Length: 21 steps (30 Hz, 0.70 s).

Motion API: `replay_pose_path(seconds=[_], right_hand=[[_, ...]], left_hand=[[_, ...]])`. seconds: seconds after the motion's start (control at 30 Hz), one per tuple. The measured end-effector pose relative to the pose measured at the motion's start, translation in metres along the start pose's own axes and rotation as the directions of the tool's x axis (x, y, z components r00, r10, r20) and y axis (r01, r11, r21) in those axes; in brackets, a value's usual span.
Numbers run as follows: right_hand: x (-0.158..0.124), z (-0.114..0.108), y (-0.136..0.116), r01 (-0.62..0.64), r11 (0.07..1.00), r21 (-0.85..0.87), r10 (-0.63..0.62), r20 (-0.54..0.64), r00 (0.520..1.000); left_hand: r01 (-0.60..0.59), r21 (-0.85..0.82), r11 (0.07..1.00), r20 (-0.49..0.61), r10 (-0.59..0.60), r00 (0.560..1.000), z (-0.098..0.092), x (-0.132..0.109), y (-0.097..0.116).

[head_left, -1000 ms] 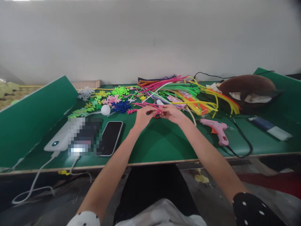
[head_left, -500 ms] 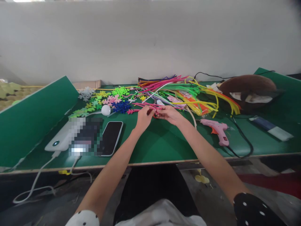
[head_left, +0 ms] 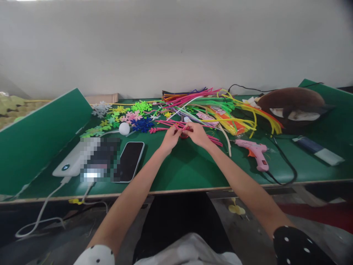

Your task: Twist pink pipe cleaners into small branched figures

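Observation:
My left hand (head_left: 170, 137) and my right hand (head_left: 196, 134) meet over the green table (head_left: 182, 169), fingers pinched together on a pink pipe cleaner (head_left: 182, 130) that is bent between them. More pink pipe cleaners (head_left: 215, 140) trail out to the right of my right hand. Just behind lies a big pile of coloured pipe cleaners (head_left: 212, 106). Felt snowflake shapes (head_left: 124, 116) in several colours and a white ball (head_left: 124, 128) lie to the left of my hands.
A pink glue gun (head_left: 255, 149) with a black cord lies right of my hands. A phone (head_left: 128, 161) and a white power bank (head_left: 70, 162) sit at the left. A brown plush object (head_left: 292, 105) is at the back right. Green side panels (head_left: 38, 136) flank the table.
Both hands have shifted slightly toward the pile and closer together, still working the pink pipe cleaner. Pink strands now show to the right of my right hand.

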State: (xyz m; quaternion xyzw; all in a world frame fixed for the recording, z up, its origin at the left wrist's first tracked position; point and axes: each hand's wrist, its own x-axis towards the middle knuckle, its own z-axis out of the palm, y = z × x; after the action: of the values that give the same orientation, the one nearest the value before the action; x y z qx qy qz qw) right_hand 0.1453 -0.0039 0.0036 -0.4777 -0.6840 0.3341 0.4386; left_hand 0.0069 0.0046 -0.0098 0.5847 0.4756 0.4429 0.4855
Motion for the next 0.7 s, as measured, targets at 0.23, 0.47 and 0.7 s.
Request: replay_pose_path(seconds=[0.23, 0.47, 0.7], right_hand=[[-0.002, 0.003, 0.003, 0.193, 0.961, -0.196, -0.189, 0.042, 0.981], [0.003, -0.005, 0.000, -0.107, 0.954, 0.280, 0.101, 0.036, 0.994], [0.003, -0.010, 0.001, -0.312, 0.846, 0.433, 0.262, 0.172, 0.950]], left_hand=[[0.418, -0.327, 0.847, 0.224, -0.360, 0.905, -0.010, -0.002, 0.012], [-0.308, 0.233, 0.922, -0.105, 0.339, 0.935, -0.004, -0.005, 0.007], [-0.472, 0.481, 0.739, -0.018, 0.547, 0.837, -0.003, -0.006, 0.006]])
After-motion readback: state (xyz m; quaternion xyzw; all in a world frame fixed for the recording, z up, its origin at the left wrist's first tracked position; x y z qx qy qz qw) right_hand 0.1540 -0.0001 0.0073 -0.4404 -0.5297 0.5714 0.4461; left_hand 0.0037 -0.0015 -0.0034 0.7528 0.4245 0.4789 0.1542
